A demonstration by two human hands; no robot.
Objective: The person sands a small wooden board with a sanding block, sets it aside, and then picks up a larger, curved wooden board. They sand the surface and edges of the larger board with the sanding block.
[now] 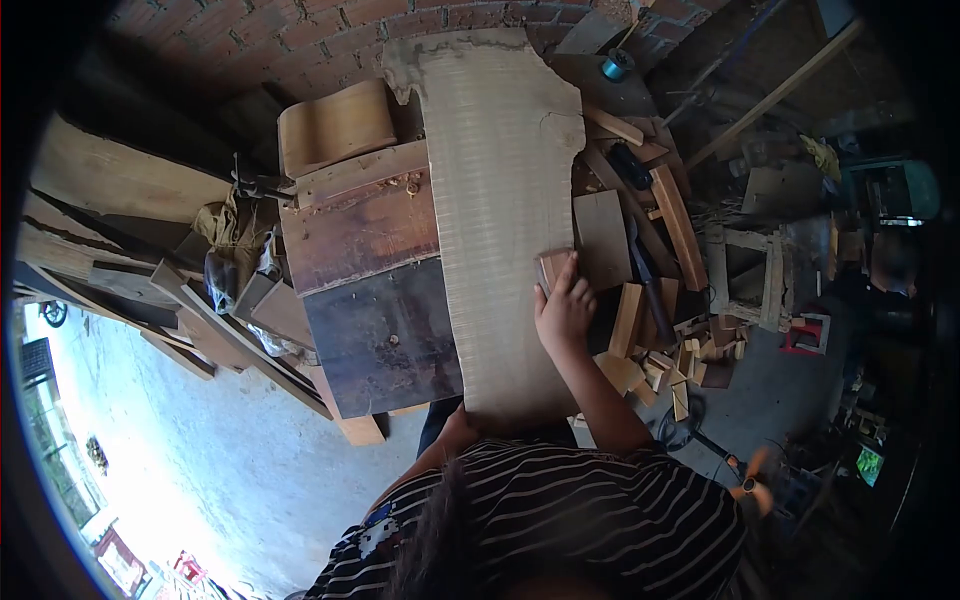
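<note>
A long pale wooden board [500, 200] with an uneven far end lies lengthwise across a dark worktable [380, 335]. On the board's right edge, my right hand [566, 312] is closed on a small brown block [552, 268], its fingers lying over the block's right side. At the near left corner of the board is my left hand [459, 430], touching the edge; its fingers are mostly hidden.
A curved wooden piece [338, 128] sits at the back left. Right of the board are wood offcuts [628, 320], a dark-handled tool [655, 300] and a blue spool [617, 65]. Planks [240, 330] lean at left. A small fan [752, 485] stands lower right.
</note>
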